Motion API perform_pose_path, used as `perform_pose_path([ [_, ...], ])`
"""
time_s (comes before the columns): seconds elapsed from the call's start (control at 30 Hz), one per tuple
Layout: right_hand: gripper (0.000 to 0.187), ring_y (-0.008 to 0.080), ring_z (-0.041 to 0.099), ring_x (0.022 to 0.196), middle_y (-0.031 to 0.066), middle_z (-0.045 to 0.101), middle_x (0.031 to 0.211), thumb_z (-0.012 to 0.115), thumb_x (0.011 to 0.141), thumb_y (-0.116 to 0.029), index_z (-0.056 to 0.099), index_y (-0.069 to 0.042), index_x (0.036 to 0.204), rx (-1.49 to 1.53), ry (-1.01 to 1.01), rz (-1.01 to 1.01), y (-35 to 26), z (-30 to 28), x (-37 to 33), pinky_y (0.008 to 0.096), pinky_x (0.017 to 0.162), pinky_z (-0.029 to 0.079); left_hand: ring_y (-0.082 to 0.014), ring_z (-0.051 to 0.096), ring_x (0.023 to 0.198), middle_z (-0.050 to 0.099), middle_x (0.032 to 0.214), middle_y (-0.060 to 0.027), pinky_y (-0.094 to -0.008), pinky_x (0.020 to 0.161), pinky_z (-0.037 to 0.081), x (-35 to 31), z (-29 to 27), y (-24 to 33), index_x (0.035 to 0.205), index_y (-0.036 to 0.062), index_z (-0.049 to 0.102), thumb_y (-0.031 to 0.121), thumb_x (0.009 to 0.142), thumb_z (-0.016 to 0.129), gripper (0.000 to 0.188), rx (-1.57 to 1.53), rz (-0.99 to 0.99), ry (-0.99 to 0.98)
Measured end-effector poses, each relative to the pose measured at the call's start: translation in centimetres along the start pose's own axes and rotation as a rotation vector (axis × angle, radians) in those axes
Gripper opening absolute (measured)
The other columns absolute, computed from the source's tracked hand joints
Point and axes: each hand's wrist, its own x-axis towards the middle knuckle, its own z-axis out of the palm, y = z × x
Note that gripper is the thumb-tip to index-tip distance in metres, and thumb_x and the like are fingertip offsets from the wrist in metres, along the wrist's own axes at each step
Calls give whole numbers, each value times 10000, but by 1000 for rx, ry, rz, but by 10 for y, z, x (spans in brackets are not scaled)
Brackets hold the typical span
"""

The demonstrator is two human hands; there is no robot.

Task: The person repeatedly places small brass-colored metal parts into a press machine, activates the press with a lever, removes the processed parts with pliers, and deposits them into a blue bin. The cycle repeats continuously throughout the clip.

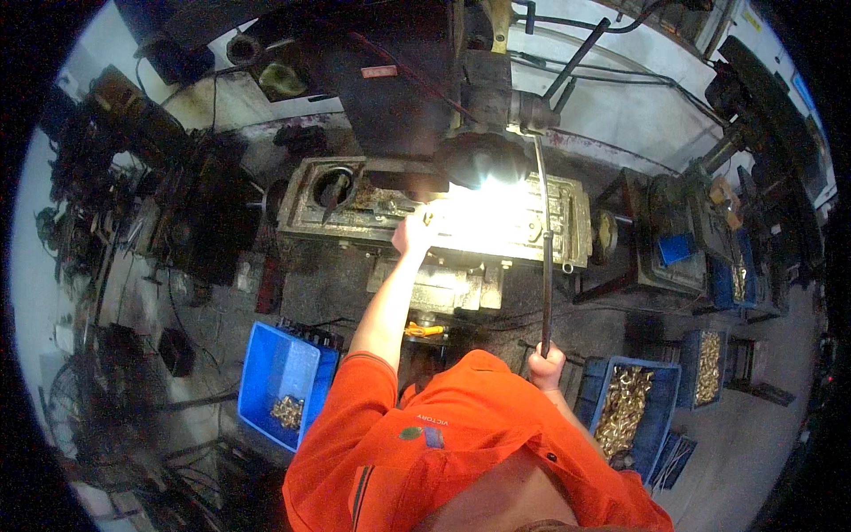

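My left hand (412,234) reaches over the front edge of the machine table (310,220). Its fingers are closed at a small spot beside the bright glare, and what they pinch is too small to make out. On the right, my right hand (547,364) is wrapped round the lower end of a long lever (548,275), which runs up to the machine head (487,84). Below the head, a lamp's glare washes out the middle of the table and hides what is fixed there.
A blue bin (251,377) at the left holds a small heap of brass-coloured parts (287,411). At the right, a fuller blue bin (660,426) stands beside another bin (706,368) of such parts. A handwheel (605,236) sticks out at the table's right end.
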Motion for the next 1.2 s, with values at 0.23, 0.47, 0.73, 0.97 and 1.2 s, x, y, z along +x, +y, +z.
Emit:
perform_pose_path([
  [0.23,157,94,336,473,-16,352,515,489,665,-142,390,-78,561,-64,12,-5,-4,1,2,286,425,294,-289,641,715,647,724,-133,-392,618,494,-4,-5,4,727,72,658,550,684,629,481,-26,6,17],
  [0.47,147,74,342,484,-37,366,524,516,636,-125,398,-81,561,69,3,91,4,1,2,266,435,298,-287,642,733,653,751,-127,-393,637,494,0,-2,1,759,83,667,551,676,636,476,-25,-13,-37],
  [0.73,192,61,299,515,-60,327,568,527,622,-96,352,-105,541,2,-4,5,-20,4,3,253,452,233,-288,640,744,653,769,-123,-388,641,495,-2,-3,2,770,90,666,548,670,634,470,-39,-27,-10],
  [0.97,179,64,296,504,-58,329,555,519,619,-86,358,-100,540,-24,3,-64,-12,5,5,255,444,231,-281,642,737,655,766,-120,-383,637,496,-3,-6,5,775,85,665,565,670,626,493,-18,-19,-19],
  [1.2,161,55,302,506,-62,345,560,511,607,-67,365,-107,551,24,-4,-18,1,4,7,248,441,231,-271,644,750,660,785,-115,-371,640,500,0,-1,2,802,83,669,592,669,618,528,-17,-23,-33],
])
